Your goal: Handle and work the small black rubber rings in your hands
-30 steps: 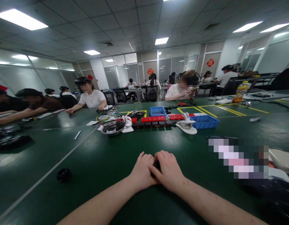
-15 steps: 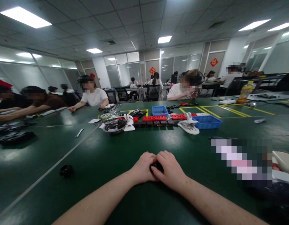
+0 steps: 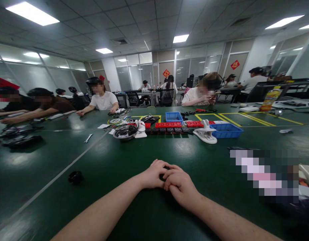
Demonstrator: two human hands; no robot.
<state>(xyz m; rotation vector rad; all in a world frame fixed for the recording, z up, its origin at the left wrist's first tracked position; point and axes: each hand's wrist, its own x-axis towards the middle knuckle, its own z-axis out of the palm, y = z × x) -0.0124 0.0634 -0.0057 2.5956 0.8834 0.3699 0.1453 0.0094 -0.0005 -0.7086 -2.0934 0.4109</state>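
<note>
Above the green table in front of me, my left hand (image 3: 152,174) curls around a small black object (image 3: 163,174). Most of that object is covered by fingers, so its kind does not show. Meeting it from the other side, my right hand (image 3: 181,185) has its fingers bent, their tips at the object and against the left fingers. A black ring-shaped piece (image 3: 75,177) lies on the table to the left of my hands.
Beyond my hands stand a bowl of cables (image 3: 124,133), red socket strips (image 3: 168,124), a white clip base (image 3: 206,134) and a blue bin (image 3: 226,130). A wrench (image 3: 88,138) lies left, a drink bottle (image 3: 270,98) far right. Several people sit around.
My right hand has shifted its grip: its fingers, earlier wrapped over the black object, are now more bent, with the thumb and fingertips lower. The whole view has tilted slightly.
</note>
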